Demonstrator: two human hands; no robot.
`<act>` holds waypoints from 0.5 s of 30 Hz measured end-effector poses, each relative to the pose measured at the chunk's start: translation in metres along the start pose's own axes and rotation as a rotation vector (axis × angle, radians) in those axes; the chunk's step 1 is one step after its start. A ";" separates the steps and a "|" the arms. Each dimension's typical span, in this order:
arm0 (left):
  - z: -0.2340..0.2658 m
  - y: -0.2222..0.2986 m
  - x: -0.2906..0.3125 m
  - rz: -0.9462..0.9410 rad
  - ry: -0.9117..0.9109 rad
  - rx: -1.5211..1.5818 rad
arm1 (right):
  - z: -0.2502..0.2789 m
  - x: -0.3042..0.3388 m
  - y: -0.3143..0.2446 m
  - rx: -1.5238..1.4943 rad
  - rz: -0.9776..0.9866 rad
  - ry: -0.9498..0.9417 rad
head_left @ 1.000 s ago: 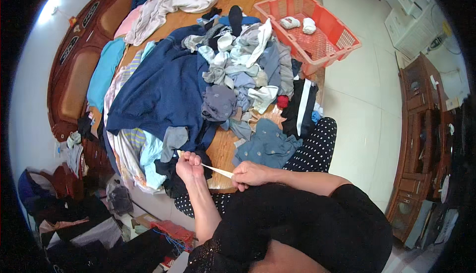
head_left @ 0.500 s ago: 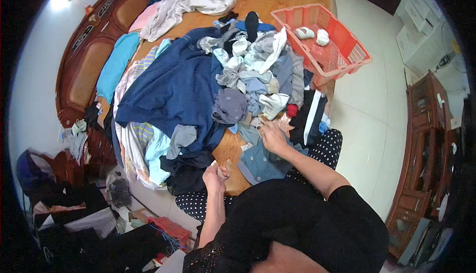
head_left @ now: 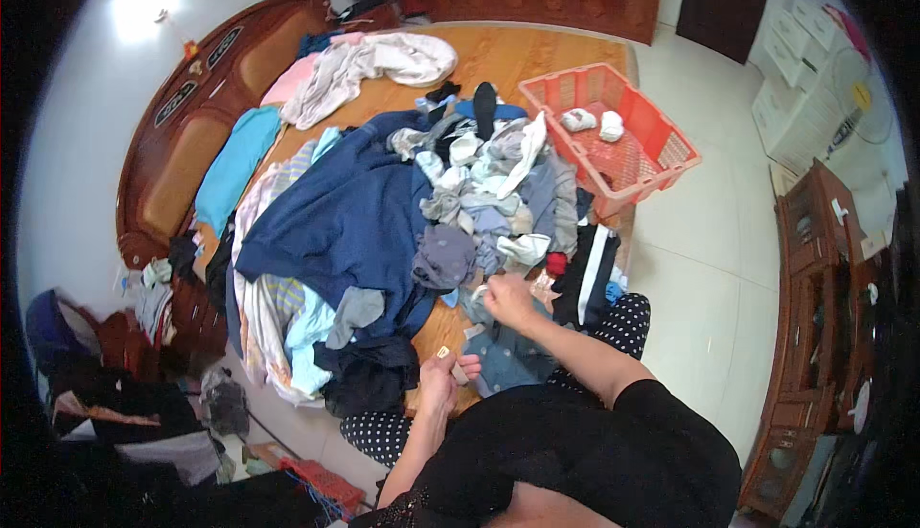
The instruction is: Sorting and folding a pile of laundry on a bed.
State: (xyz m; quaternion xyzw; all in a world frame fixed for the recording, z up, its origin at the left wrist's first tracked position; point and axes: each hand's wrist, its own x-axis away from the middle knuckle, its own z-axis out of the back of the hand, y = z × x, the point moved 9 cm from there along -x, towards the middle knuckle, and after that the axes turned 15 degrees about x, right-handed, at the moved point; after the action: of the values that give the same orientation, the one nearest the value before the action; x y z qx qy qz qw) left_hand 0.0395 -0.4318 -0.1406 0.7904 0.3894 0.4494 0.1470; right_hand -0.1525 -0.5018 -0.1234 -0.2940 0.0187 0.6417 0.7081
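Note:
My left hand [head_left: 441, 386] is closed near the bed's front edge. A small beige piece [head_left: 460, 375], perhaps cloth, shows between its thumb and fingers. Farther forward, my right hand [head_left: 510, 302] is closed over the near side of the sock pile, its fingertips hidden, so what it grips cannot be made out. Beneath my right forearm lies a grey-blue garment [head_left: 508, 360] with small dots. Just beyond the hands are a balled purple-grey cloth [head_left: 444, 256] and a pile of mixed socks [head_left: 479, 204]. A black garment [head_left: 369, 384] lies left of my left hand.
A big navy sweatshirt [head_left: 335, 217] spreads left of the socks. At the far right, a red plastic basket [head_left: 661, 181] holds two balled white socks [head_left: 594, 124]. A turquoise cloth [head_left: 237, 166] lies beside the wooden headboard [head_left: 182, 159]. Wooden cabinets [head_left: 800, 336] stand along the right.
The view has tilted up, so the scene sits lower in it. My left hand has moved right, and the beige piece shows more. My right hand has drawn slightly back and closed.

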 end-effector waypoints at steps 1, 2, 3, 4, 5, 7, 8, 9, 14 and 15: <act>-0.009 -0.002 0.000 0.008 -0.013 -0.007 | 0.009 0.001 -0.011 -0.078 -0.022 0.033; -0.017 -0.006 -0.001 0.030 0.006 0.021 | 0.020 0.004 -0.026 -0.057 0.040 0.067; -0.019 -0.009 -0.001 0.049 0.029 0.051 | 0.029 0.008 -0.041 -0.098 0.071 0.007; -0.016 -0.010 -0.006 0.052 0.023 0.048 | 0.028 0.014 -0.050 -0.089 0.088 -0.041; -0.012 -0.011 -0.017 0.038 -0.013 0.050 | 0.027 0.020 -0.059 -0.081 0.107 -0.091; -0.003 -0.014 -0.032 0.020 -0.043 0.061 | 0.027 0.033 -0.074 -0.110 0.153 -0.161; 0.002 -0.013 -0.037 0.003 -0.061 0.092 | 0.025 0.039 -0.083 -0.142 0.199 -0.230; -0.001 -0.010 -0.037 -0.013 -0.080 0.122 | 0.029 0.040 -0.085 -0.142 0.201 -0.233; 0.007 0.001 -0.031 -0.144 0.022 0.153 | 0.034 0.056 -0.109 -0.150 0.456 -0.213; 0.007 0.007 -0.028 -0.180 0.071 0.141 | 0.035 0.058 -0.113 -0.160 0.499 -0.245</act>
State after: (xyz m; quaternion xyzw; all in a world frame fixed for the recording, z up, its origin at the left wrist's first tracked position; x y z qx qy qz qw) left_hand 0.0409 -0.4565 -0.1567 0.7443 0.4942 0.4337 0.1169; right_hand -0.0506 -0.4346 -0.0740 -0.2556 -0.0460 0.8263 0.4997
